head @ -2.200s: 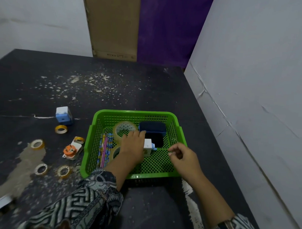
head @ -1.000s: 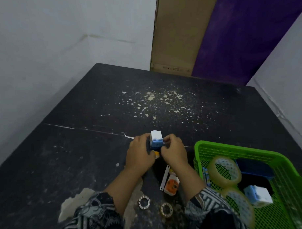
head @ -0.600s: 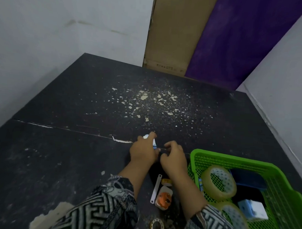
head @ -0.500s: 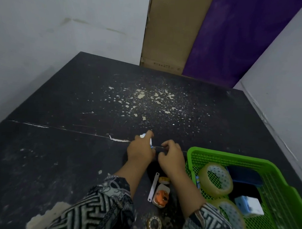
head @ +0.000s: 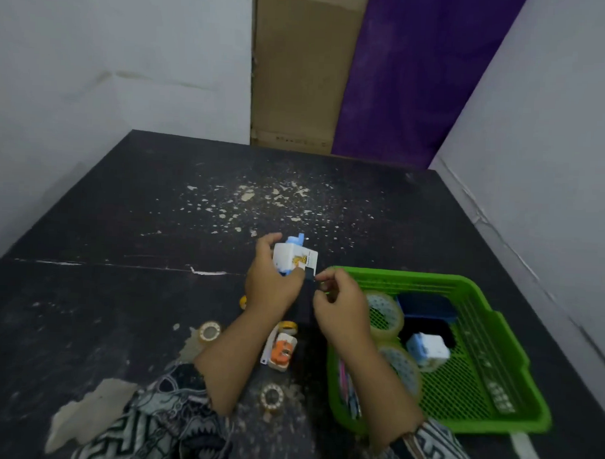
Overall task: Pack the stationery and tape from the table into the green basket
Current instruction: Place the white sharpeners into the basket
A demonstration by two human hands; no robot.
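- head view: the left hand (head: 270,290) is gripping a white and blue plastic box (head: 293,260), fingers curled round its left side, and is holding it above the table just left of the basket's far corner.
- a yellow-orange picture label is showing on the box's face; its print is too blurred to read.
- the right hand (head: 339,313) is curling its fingers, with thumb and forefinger pinching a small dark tab (head: 310,274) at the box's lower right corner.
- the green plastic mesh basket (head: 412,277) is sitting near the table's right edge, beside the white wall (head: 553,169); raised marks on its floor are unreadable.
- two clear tape rolls (head: 382,312), a dark blue case (head: 425,307) and a second white and blue box (head: 427,350) are lying inside it.
- an orange and white tape dispenser (head: 281,354) and small yellow tape rolls (head: 210,331) are lying near the left forearm.
- a broad stretch of the flecked black table (head: 123,223) is spreading beyond the hands to its far edge.
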